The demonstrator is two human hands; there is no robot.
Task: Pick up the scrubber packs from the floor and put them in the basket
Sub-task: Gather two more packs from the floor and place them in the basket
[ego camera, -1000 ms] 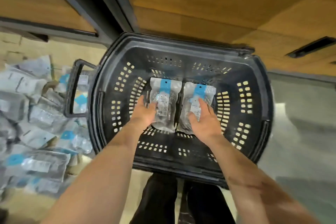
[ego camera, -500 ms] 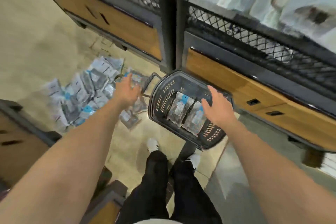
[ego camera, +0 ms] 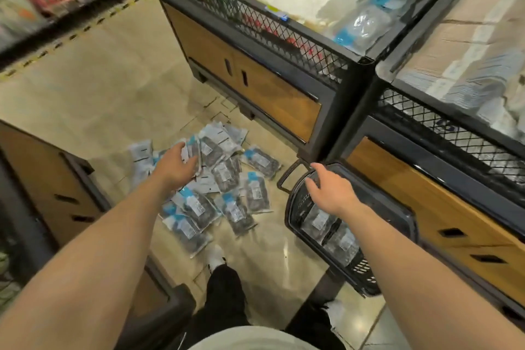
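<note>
Two scrubber packs point(ego camera: 331, 229) (clear, dark-filled) are seen in the basket point(ego camera: 409, 224) below the open right hand point(ego camera: 331, 193); over a dozen floor packs point(ego camera: 227, 179) are spread beneath the open left hand point(ego camera: 176, 167).

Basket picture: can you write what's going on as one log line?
left hand: open, over floor packs | right hand: open, above basket | basket: two packs inside

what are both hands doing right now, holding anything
Left hand: open, empty, above the pile of scrubber packs on the floor.
Right hand: open, empty, above the basket.
</note>
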